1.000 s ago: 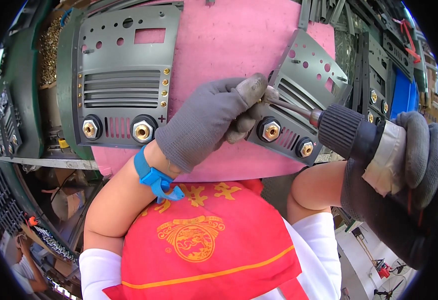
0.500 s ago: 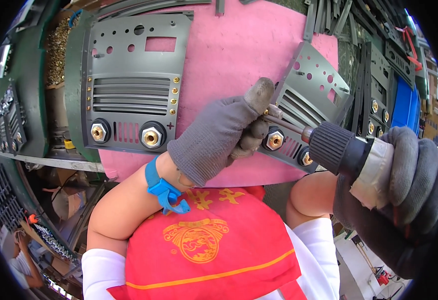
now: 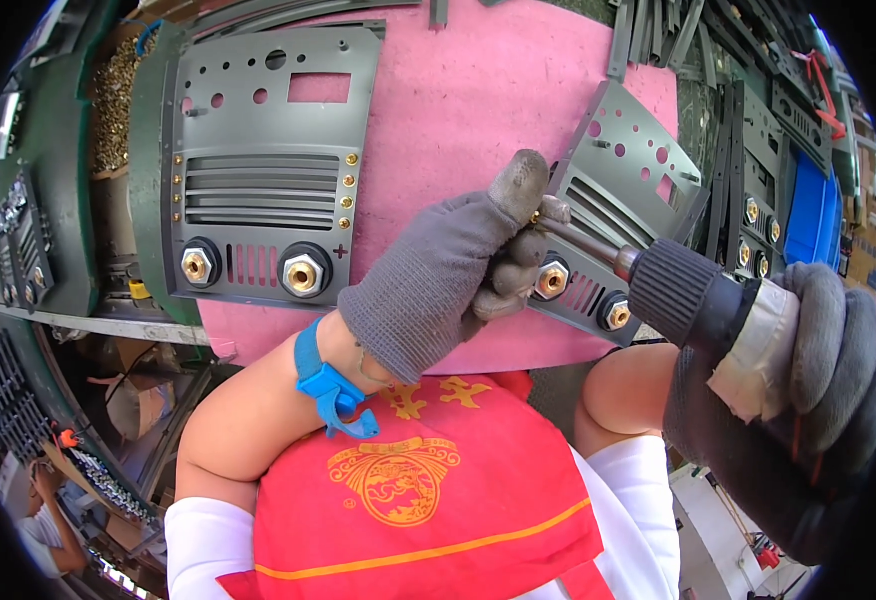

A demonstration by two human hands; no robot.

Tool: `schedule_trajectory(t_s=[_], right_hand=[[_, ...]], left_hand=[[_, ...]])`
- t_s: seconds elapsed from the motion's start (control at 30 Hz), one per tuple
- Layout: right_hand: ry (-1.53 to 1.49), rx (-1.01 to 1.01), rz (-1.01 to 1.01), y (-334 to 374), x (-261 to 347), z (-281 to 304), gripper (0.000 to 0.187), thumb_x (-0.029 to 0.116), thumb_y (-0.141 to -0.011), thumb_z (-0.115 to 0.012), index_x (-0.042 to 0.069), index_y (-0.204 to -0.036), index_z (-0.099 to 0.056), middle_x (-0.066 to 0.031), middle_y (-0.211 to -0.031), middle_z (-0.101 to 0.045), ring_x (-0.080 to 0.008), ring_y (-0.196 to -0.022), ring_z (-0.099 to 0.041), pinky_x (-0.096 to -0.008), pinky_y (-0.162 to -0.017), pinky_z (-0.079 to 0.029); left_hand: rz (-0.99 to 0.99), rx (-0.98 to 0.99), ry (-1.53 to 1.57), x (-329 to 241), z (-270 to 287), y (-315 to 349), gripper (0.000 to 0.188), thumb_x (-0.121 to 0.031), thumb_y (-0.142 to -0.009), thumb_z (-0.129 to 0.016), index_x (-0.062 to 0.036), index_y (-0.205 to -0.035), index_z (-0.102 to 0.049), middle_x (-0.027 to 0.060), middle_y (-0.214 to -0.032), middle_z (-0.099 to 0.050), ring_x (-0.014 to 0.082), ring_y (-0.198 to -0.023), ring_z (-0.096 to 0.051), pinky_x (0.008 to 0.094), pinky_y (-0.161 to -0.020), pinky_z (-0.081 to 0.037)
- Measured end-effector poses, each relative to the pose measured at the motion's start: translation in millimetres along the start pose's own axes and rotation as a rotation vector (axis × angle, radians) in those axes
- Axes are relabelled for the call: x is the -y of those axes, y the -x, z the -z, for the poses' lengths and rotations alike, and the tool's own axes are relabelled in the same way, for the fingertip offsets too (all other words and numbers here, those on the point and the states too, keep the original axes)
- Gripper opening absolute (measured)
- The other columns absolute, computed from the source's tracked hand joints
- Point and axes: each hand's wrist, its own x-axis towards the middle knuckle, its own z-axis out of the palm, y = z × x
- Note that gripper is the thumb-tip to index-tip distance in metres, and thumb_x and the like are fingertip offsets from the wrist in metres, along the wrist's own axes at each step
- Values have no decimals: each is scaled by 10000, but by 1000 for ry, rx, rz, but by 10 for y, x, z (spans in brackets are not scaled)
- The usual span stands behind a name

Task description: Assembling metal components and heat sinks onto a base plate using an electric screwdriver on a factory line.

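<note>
My left hand [image 3: 423, 275], in a grey work glove, pinches a small brass-coloured screw [image 3: 536, 217] between thumb and fingertips. The bit tip of a power screwdriver [image 3: 673, 290] meets the screw there. My gloved right hand [image 3: 823, 350] wraps round the driver's body, which has a ribbed black collar and pale tape. Beneath the bit and my left fingers lies a tilted grey metal panel [image 3: 626, 195] with slots, round holes and two brass-centred sockets. To the left, a similar panel [image 3: 248, 130] bears brass screws along both sides of its louvres and two sockets.
A pink mat [image 3: 448, 110] covers the work surface under the panels. Small brass parts [image 3: 118, 110] fill a bin at the left. More panels [image 3: 758, 140] and a blue bin [image 3: 813, 215] stand at the right. Another person [image 3: 48, 520] is at the lower left.
The driver and my right hand have shifted slightly right and down. My left hand has barely moved, still pinching at the bit tip.
</note>
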Motion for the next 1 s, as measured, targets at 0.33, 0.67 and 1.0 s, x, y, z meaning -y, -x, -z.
schedule_trajectory(t_s=[0.33, 0.67, 1.0], right_hand=[[24, -42, -24, 36, 53, 67, 318, 336, -862, -622, 48, -988, -572, -45, -828, -444, -154, -627, -398, -289, -583, -333], [62, -106, -55, -86, -238, 271, 319, 325, -851, -645, 50, -995, -572, -46, -831, -447, -156, -626, -400, -290, -581, -336], [74, -136, -112, -81, -288, 297, 323, 315, -841, -668, 52, -1003, -572, -46, -834, -450, -159, -625, -401, -291, -578, -339]], left_hand=[[-22, -25, -114, -64, -19, 22, 519, -444, -979, -577, -23, -1281, -544, -43, -778, -423, 45, -606, -379, 201, -488, -330], [-651, -210, -1022, 257, 47, -297, 535, -8, -852, -613, -24, -1371, -485, -2, -701, -356, 90, -641, -386, 248, -600, -399], [-640, -246, -1027, 266, 35, -312, 471, 2, -865, -582, -6, -1330, -506, 6, -655, -327, 92, -592, -369, 261, -576, -389]])
